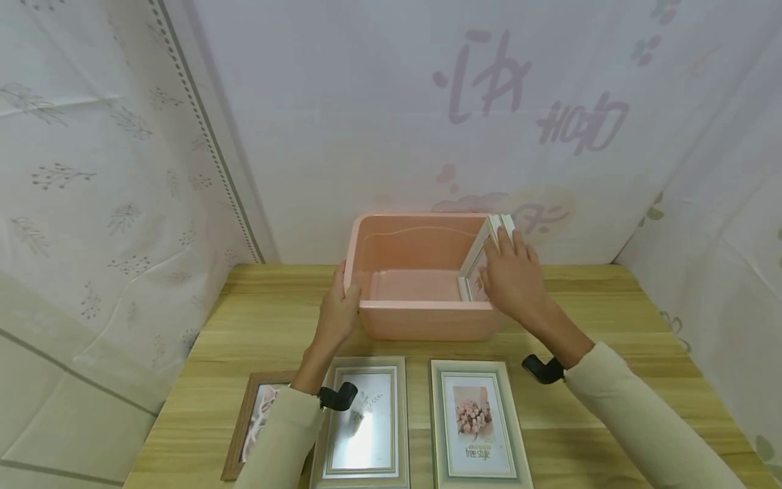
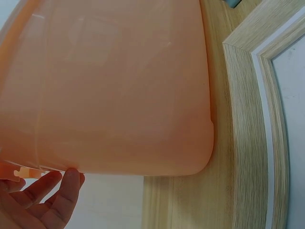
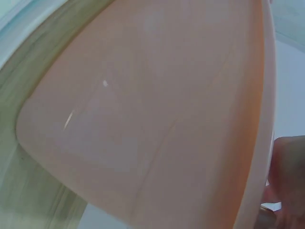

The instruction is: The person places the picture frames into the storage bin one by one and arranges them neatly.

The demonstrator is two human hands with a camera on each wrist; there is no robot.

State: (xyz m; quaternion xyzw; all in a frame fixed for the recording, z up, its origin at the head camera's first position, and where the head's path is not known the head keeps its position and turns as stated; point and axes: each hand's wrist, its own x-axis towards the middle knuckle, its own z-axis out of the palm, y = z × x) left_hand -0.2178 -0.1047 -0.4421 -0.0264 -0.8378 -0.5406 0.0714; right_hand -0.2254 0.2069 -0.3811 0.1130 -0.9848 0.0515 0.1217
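A pink plastic tub (image 1: 427,322) stands on the wooden table. My left hand (image 1: 336,309) grips its left rim, thumb on the near side; in the left wrist view the fingers (image 2: 66,195) lie along the tub's outer wall. Inside the tub, white picture frames (image 1: 473,261) stand upright and tilted against the right wall, their top edges rising above the rim. My right hand (image 1: 513,275) holds them from above, fingers over the top edges and thumb at the inner face. In the right wrist view, that hand is partly cut off beside the rim.
In front of the tub lie a cream picture frame (image 1: 400,421) with a glossy glass, another with a pink flower print (image 1: 473,414), and a brown wooden frame (image 1: 241,428) partly under my left sleeve. Patterned cloth (image 1: 391,115) hangs behind and on both sides of the table.
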